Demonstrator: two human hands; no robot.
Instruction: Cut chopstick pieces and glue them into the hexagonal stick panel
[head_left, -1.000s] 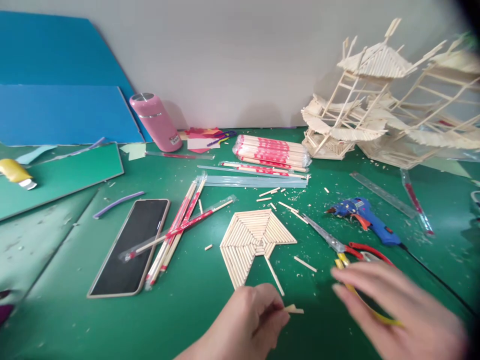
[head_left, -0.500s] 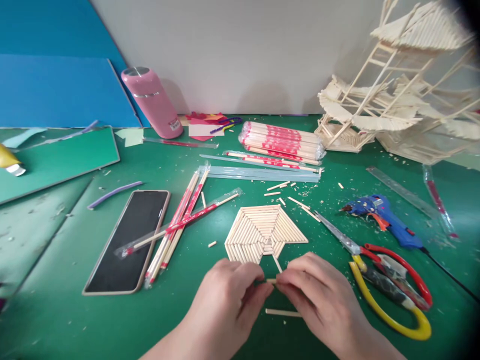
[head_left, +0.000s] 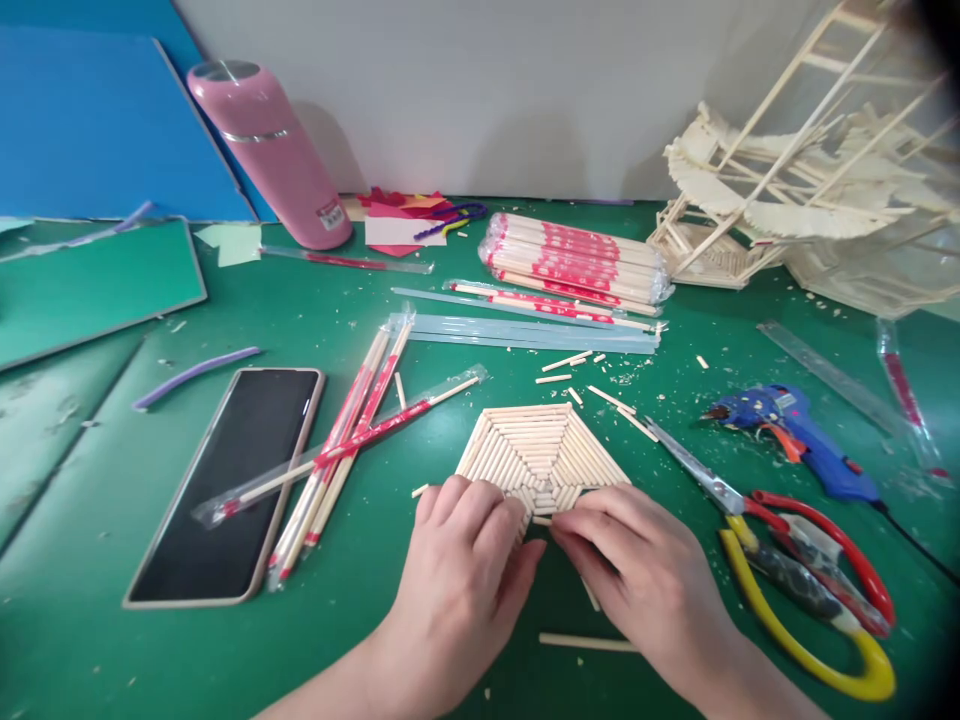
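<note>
A flat polygonal panel of short wooden sticks (head_left: 536, 445) lies on the table, with a gap at its near side. My left hand (head_left: 469, 550) curls over the panel's near-left edge and holds it, fingers bent, thumb pointing at the gap. Pinched in my right hand (head_left: 637, 560) is a short wooden stick (head_left: 541, 521), set at the panel's gap; my fingers hide much of it. Another stick (head_left: 592, 597) shows partly beneath the right hand. One more loose stick (head_left: 585, 641) lies nearer to me.
Right of the panel are scissors (head_left: 720, 490) with red and yellow handles and a blue glue gun (head_left: 795, 430). Left lie wrapped chopsticks (head_left: 352, 440), partly over a phone (head_left: 232, 490). Behind stand a pink bottle (head_left: 277, 150), a chopstick bundle (head_left: 574, 260) and a stick-built model (head_left: 795, 200).
Both hands have moved up to the panel. The right hand has brought the short stick to the gap, and the left hand now rests over the near-left edge. The view has shifted slightly.
</note>
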